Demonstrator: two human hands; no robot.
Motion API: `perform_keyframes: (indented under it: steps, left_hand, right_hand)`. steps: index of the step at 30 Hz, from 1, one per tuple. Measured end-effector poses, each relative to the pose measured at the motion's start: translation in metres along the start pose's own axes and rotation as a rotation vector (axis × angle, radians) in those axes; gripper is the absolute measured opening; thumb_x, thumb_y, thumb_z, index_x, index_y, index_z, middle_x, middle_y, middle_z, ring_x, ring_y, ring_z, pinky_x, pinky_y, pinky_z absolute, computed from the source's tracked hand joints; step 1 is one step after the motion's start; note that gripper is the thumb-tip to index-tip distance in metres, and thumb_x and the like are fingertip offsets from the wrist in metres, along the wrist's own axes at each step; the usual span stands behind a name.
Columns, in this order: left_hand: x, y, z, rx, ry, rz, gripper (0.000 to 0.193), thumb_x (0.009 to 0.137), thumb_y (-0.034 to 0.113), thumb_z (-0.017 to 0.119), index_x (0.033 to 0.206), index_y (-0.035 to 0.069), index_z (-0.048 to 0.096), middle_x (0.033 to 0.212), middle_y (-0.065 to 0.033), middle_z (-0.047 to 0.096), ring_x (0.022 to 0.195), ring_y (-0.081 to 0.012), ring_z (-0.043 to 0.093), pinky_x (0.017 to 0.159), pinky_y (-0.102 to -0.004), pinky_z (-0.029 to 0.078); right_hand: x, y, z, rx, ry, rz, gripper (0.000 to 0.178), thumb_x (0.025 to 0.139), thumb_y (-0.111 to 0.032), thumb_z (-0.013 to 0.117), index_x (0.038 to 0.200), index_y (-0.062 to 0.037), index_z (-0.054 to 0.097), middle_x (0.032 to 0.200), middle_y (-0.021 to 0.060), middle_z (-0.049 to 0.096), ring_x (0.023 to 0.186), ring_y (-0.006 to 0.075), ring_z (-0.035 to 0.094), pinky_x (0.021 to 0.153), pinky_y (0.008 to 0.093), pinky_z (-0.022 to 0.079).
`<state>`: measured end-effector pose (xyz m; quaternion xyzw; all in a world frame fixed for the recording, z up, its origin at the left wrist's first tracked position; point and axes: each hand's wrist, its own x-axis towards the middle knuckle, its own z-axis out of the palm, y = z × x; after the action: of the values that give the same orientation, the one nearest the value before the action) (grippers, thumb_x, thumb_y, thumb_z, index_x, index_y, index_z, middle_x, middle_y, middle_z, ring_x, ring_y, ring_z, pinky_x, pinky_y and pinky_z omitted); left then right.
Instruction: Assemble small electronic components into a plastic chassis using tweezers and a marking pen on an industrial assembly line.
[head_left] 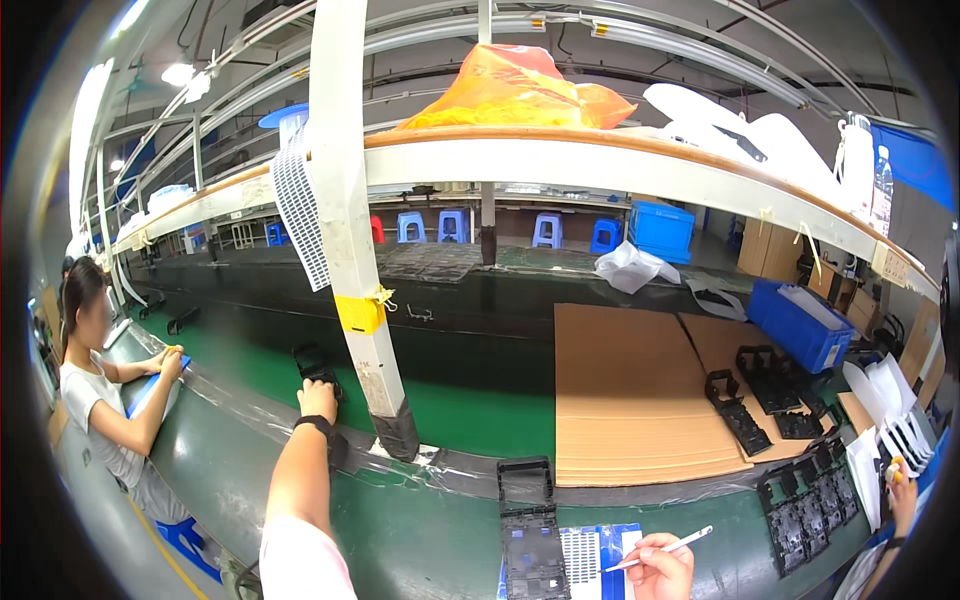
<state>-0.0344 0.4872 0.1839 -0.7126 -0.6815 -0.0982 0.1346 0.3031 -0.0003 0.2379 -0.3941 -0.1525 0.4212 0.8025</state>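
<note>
1. In the head view, the left hand [318, 400] is reaching out left of centre, and its fingers are meeting a black plastic part [320, 374] on the green conveyor belt [480, 400]. The hand is partly hiding the contact, so I cannot tell whether it is gripping the part or letting it go.

2. At the bottom, right of centre, the right hand [664, 566] is grasping a slim white pen-like tool [690, 539]. Fingers and thumb are pinching it much as one holds a pencil, probably for fine control; its tip is pointing left toward the sheet of white labels [580, 553].

3. That sheet is lying over a blue-and-white backing [612, 545] at the bottom centre, presumably to be within easy reach of the tool.

4. Just left of the sheet, a black plastic frame [533, 550] is resting at the near edge, its upper section extending toward the belt. It is sitting squarely before the person, likely for easy access.

5. At the lower right, more black frames [808, 503] are lying side by side on the dark green worktop [420, 520]. Above them, other black frames are resting on a cardboard sheet [640, 400], which may be shielding them from the belt.
</note>
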Motion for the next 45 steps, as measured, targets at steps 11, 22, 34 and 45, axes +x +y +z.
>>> perform_keyframes:
  steps: [11,22,34,45]
  left_hand:
    - [-0.197,-0.004,-0.127,-0.164,0.503,0.631,0.017,0.065,0.007,0.055,0.082,0.004,0.052,0.082,-0.0075,0.049,0.081,-0.0250,0.045,0.075,-0.0370,0.034]
    - [-0.303,0.000,-0.171,-0.080,0.636,0.724,0.022,0.058,0.005,0.059,0.080,0.004,0.057,0.083,-0.0043,0.052,0.070,-0.0184,0.045,0.072,-0.0338,0.037]
    - [-0.228,0.013,-0.139,-0.136,0.445,0.786,0.023,0.064,0.009,0.052,0.087,0.004,0.054,0.083,-0.0057,0.050,0.079,-0.0215,0.046,0.076,-0.0353,0.035]
    - [-0.115,0.039,-0.082,-0.074,0.272,0.311,0.029,0.073,0.007,0.055,0.101,-0.001,0.051,0.092,-0.0147,0.057,0.084,-0.0292,0.057,0.069,-0.0376,0.043]
  right_hand:
    - [-0.005,-0.012,0.006,0.009,-0.065,-0.054,0.015,0.077,0.003,0.052,0.092,0.0031,0.055,0.076,0.0115,0.060,0.064,0.0160,0.056,0.056,0.0219,0.044]
    - [-0.003,-0.001,0.003,-0.008,-0.088,0.000,0.016,0.079,0.000,0.051,0.095,0.0015,0.054,0.075,0.0118,0.059,0.061,0.0150,0.052,0.054,0.0214,0.042]
    - [-0.010,-0.006,0.004,-0.043,-0.024,-0.032,0.015,0.079,-0.003,0.053,0.092,0.0027,0.055,0.071,0.0106,0.057,0.056,0.0166,0.048,0.050,0.0228,0.038]
    - [0.013,0.010,-0.015,-0.055,-0.073,0.014,0.011,0.075,-0.002,0.054,0.085,0.0022,0.056,0.071,0.0182,0.061,0.050,0.0148,0.051,0.045,0.0223,0.037]
